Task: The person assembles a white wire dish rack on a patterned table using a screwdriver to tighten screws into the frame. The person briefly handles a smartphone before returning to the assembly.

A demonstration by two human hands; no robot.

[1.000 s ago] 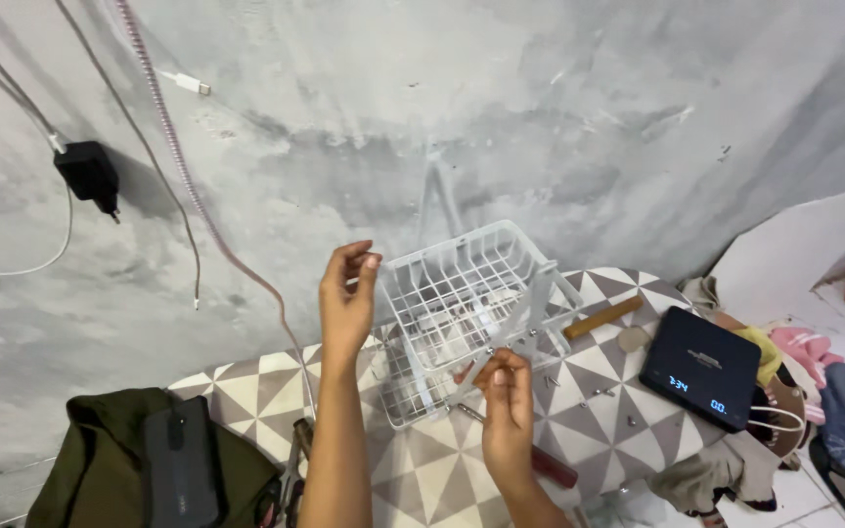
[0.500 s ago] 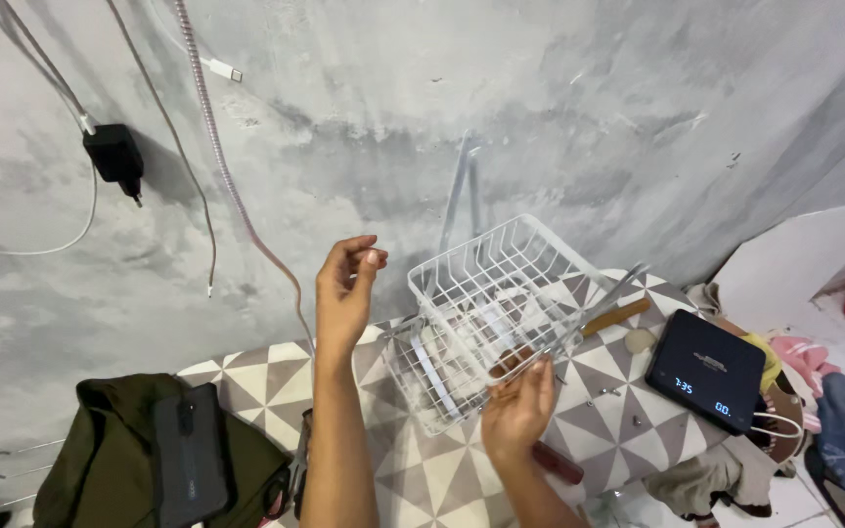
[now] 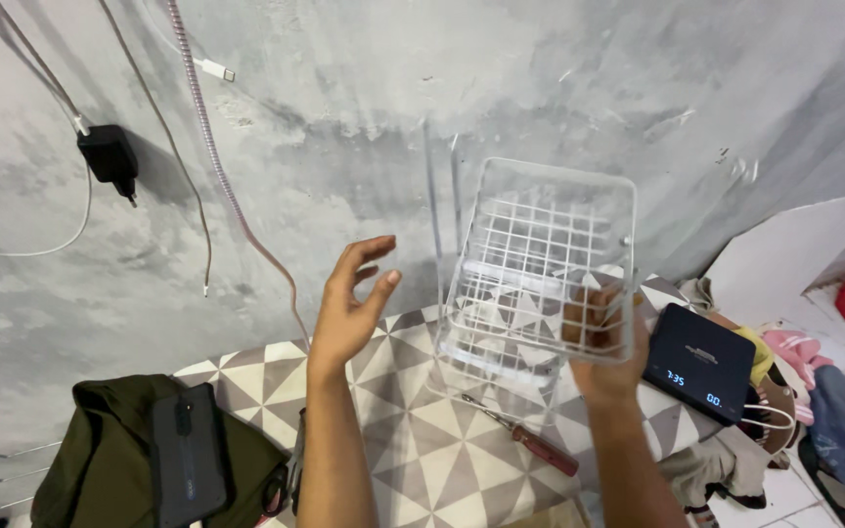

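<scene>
Fingers (image 3: 594,318) of your right hand (image 3: 606,344) grip the white wire basket (image 3: 540,269) from behind, holding it tilted above the table (image 3: 413,460); your left hand (image 3: 349,308) hangs spread and empty just beside it. One-handed, it could slip onto the screwdriver (image 3: 525,437) below your fingers. Patterned tabletop, rough grey wall (image 3: 344,127).

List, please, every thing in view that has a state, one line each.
wire basket: lifted, tilted, held by right hand
left hand: open, empty, beside the basket
screwdriver: lying on the table
phone: screen dark
charger: hanging by its cable
</scene>
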